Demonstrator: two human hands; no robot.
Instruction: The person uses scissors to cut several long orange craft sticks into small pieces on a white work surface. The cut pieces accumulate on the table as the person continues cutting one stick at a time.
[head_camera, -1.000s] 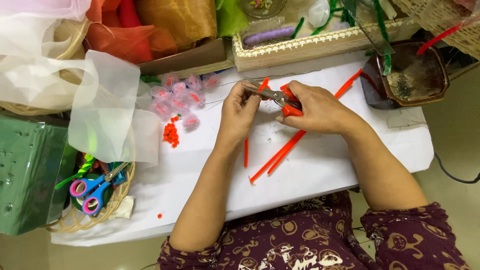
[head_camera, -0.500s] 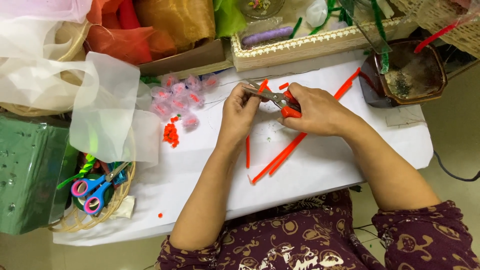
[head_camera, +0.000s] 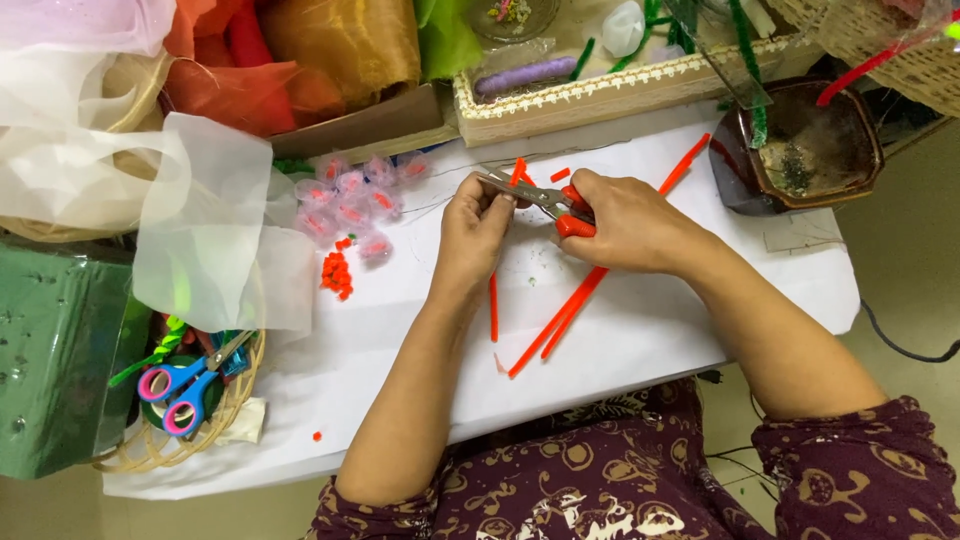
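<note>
Two bare hands meet over the white table (head_camera: 640, 330), and much of what they do is covered. The right hand (head_camera: 625, 222) closes its fingers around the orange handles of a pair of pliers (head_camera: 545, 197), so the handles are mostly hidden in the palm; only an orange stub shows near the thumb. The grey jaws point left, toward the left hand (head_camera: 475, 228). That hand's fingers are curled shut, pinching an orange stick (head_camera: 493, 300) that drops from under the hand toward the near edge; where the fingertips grip it cannot be made out. Whether the jaws are closed on the stick is also too small to tell, though a short orange end shows just past the jaws, on the far side.

Beside the right hand, long orange sticks (head_camera: 570, 310) lie slanted on the table, passing under the wrist and reappearing far right. Left of the hands sits a small heap of orange cut pieces (head_camera: 338, 272), with pink wrapped bundles (head_camera: 350, 205) just beyond. At the left edge a woven basket (head_camera: 215, 435) holds pink and blue scissors (head_camera: 180, 382), partly cut off by sheer white fabric (head_camera: 190, 220). A brown bowl (head_camera: 810, 150) stands far right.
</note>
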